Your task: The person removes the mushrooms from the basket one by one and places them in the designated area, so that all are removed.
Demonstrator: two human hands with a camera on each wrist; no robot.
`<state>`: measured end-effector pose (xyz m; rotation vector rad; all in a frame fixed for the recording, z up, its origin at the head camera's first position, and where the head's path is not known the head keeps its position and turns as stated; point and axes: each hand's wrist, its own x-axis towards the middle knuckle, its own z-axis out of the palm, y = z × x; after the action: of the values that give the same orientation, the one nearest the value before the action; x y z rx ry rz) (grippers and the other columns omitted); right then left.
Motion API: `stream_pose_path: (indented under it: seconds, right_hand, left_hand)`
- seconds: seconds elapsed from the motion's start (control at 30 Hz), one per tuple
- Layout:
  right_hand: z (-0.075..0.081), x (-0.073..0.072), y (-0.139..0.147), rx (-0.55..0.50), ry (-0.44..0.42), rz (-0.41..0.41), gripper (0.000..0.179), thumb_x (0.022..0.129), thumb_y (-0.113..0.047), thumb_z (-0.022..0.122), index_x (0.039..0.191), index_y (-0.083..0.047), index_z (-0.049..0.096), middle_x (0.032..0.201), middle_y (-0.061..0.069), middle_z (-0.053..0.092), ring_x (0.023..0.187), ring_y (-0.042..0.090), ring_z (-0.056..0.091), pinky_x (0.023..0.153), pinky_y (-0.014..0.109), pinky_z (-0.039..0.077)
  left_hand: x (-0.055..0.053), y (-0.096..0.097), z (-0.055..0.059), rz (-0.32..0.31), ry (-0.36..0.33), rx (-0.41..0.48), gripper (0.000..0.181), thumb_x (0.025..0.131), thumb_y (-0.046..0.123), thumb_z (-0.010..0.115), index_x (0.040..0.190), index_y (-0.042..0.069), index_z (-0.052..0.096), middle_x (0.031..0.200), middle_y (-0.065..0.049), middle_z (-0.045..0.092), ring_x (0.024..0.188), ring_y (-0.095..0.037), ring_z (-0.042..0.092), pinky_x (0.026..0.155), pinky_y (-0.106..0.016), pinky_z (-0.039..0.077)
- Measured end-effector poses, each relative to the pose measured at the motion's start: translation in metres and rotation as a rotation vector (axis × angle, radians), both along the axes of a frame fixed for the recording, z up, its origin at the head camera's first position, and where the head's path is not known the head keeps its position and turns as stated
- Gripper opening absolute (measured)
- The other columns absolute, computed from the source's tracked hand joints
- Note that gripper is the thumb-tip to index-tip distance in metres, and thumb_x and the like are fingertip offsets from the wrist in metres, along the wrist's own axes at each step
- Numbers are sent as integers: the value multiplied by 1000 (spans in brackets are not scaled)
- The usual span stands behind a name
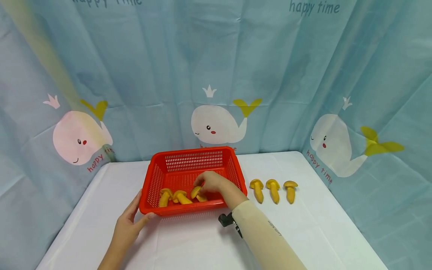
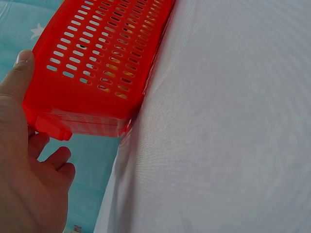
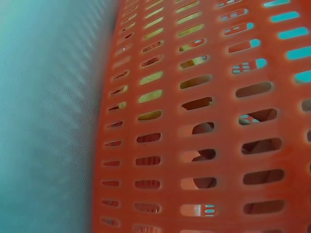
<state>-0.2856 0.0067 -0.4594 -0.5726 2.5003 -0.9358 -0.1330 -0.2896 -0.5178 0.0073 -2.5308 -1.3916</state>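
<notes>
A red plastic basket (image 1: pixel 194 152) with slotted walls stands on the white table. At its front left corner my left hand (image 1: pixel 126 227) grips the rim, thumb in front and fingers round the side; the left wrist view shows this thumb and the curled fingers (image 2: pixel 63 158). My right hand (image 1: pixel 210 182) reaches down into the basket and pinches a yellow mushroom (image 1: pixel 195 192) near the front wall. Left of it in the basket lie two more mushrooms, one in the middle (image 1: pixel 182 197) and one farther left (image 1: pixel 164 197). The basket's wall mostly hides the right hand in the right wrist view.
Right of the basket, three yellow mushrooms lie in a row on the table: one nearest the basket (image 1: pixel 257 190), a middle one (image 1: pixel 273 190) and a far one (image 1: pixel 290 191). A blue whale-print curtain (image 1: pixel 162 75) surrounds the table's back and sides.
</notes>
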Motion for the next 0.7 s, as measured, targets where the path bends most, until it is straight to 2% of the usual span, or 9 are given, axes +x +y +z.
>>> stream_pose_path:
  seconds: [0.17, 0.37, 0.7]
  right_hand:
    - [-2, -1, 0, -24, 18, 14, 25, 86, -12, 83, 108, -22, 80, 102, -9, 71, 97, 13, 61, 91, 30, 58]
    - [2, 0, 0, -57, 49, 5, 26, 86, -10, 82, 108, -23, 79, 101, -9, 71, 97, 13, 62, 89, 29, 58]
    - [15, 3, 0, -75, 161, -30, 27, 88, -15, 81, 110, -29, 78, 105, -12, 70, 103, 14, 60, 80, 25, 59]
  left_hand:
    - [1, 0, 0, 2, -5, -2, 85, 93, 32, 77, 160, 43, 25, 166, 8, 32, 137, 23, 24, 100, 2, 26]
    - [0, -1, -1, -14, 21, 14, 86, 93, 28, 77, 163, 31, 28, 166, 6, 32, 139, 21, 25, 101, 2, 26]
    - [-1, -1, -2, -22, 26, 25, 85, 93, 26, 77, 162, 34, 28, 166, 6, 33, 140, 19, 25, 102, 2, 27]
